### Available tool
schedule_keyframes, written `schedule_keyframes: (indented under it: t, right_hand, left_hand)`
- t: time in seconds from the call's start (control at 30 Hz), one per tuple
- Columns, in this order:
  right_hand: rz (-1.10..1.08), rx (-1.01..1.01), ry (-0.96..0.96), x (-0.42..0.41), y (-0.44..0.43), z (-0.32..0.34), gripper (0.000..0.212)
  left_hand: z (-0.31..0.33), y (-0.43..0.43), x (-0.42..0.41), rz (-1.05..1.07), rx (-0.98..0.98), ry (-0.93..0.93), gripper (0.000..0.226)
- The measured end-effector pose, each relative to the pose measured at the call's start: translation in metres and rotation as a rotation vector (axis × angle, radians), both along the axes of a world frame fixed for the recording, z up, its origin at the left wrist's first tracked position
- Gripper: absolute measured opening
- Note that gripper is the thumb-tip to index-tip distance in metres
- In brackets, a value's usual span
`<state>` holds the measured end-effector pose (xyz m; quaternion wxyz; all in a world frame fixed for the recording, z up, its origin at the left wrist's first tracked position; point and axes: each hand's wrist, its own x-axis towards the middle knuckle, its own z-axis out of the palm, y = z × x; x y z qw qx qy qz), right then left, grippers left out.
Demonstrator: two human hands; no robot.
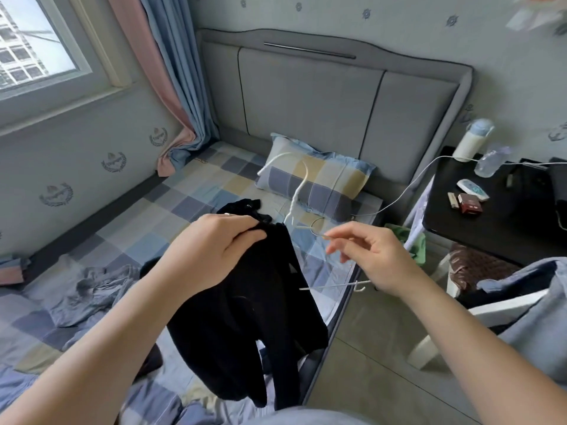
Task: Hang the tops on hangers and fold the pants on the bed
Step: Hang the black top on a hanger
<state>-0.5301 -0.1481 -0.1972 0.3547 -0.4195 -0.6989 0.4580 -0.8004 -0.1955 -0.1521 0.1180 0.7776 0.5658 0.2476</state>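
**While one grip bunches a black top, the other pinches a wire hanger**

As the person stands at the side of the bed (pixel 184 194), the left grip (pixel 214 240) is curled round the gathered collar end of a black top (pixel 245 317). The top is held up above the checked sheet, its body and sleeves dangling towards the mattress edge. The right grip (pixel 371 256) pinches the neck of a thin wire hanger (pixel 333 286) between thumb and forefinger, with the other fingers loosely spread. The hanger's hook curves just beside the collar, and its lower bar runs leftwards until it disappears behind the black cloth.

A white hanger (pixel 295 197) lies on the bed, touching the checked pillow (pixel 331 182) below the grey headboard (pixel 306 96). A crumpled blue-grey garment (pixel 92 286) lies on the sheet to the left.

To the right, a dark desk (pixel 491 228) carries a white bottle (pixel 469 145) with a blue cap, a clear bottle (pixel 491 164), a white remote (pixel 472 189) and a red box (pixel 469 204). The print on the box is too small to read. The crests on the wallpaper (pixel 113 162) carry no lettering that can be made out.
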Motion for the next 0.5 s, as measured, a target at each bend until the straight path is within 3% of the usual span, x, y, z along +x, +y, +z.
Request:
schedule_keyframes:
  t: [0.3, 0.43, 0.5]
  right_hand:
    - [-0.037, 0.026, -0.025, -0.009, -0.001, -0.008, 0.022]
    - [-0.254, 0.567, -0.208, -0.007, -0.014, -0.018, 0.02]
    - [-0.207, 0.589, -0.163, -0.015, -0.029, -0.029, 0.019]
  left_hand:
    - [0.003, -0.004, 0.012, 0.079, 0.006, -0.046, 0.024]
    - [-0.005, -0.009, 0.01, 0.207, 0.013, -0.166, 0.023]
    - [-0.007, -0.011, 0.015, 0.284, 0.062, -0.278, 0.02]
